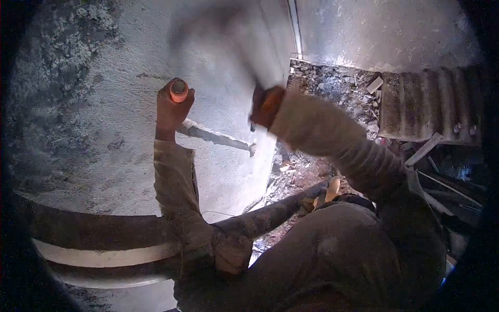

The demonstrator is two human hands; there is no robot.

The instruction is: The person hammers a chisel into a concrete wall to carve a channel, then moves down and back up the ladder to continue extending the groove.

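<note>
My left hand (169,109) is wrapped round an upright tool with an orange-rimmed grip (179,90), its round end facing me, close to the rough pale wall (119,171). Most of the tool is hidden under the fist. To the right, my right hand (267,106) is closed round the handle of a tool whose far part (218,31) is a dark motion blur above and left of the hand. Just below my left hand, a narrow groove or strip (215,138) runs across the wall down to the right.
Rubble (338,86) covers the ground along the wall's foot. A corrugated sheet (429,104) lies at the right, with wooden strips (423,149) below it. A thick dark pipe or pole (280,210) crosses beside my legs. A thin pipe (295,26) stands at the wall corner.
</note>
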